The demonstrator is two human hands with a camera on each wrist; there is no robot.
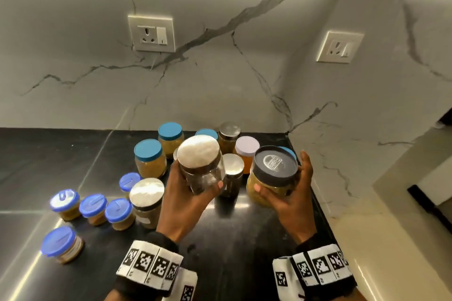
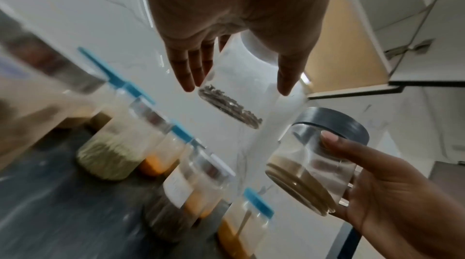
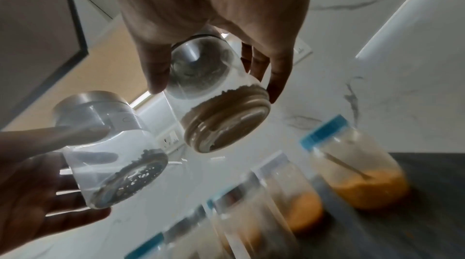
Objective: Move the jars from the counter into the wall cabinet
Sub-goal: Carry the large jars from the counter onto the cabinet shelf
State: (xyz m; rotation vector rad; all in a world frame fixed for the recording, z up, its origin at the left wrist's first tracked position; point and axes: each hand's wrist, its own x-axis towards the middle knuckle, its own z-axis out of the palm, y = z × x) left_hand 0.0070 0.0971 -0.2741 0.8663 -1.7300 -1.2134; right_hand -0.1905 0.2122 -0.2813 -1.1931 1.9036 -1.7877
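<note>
My left hand grips a clear jar with a silver lid and a few dark seeds at its bottom, lifted above the black counter. My right hand holds a wider jar with a dark grey lid and tan powder in its base. Both held jars also show in the wrist views, the grey-lidded jar and the silver-lidded jar. Several more jars stand on the counter: blue-lidded ones, a silver-lidded one, small blue-capped ones.
A marble backsplash with two wall sockets rises behind the counter. A pale ledge runs along the right of the counter. The underside of a wall cabinet shows above in the left wrist view.
</note>
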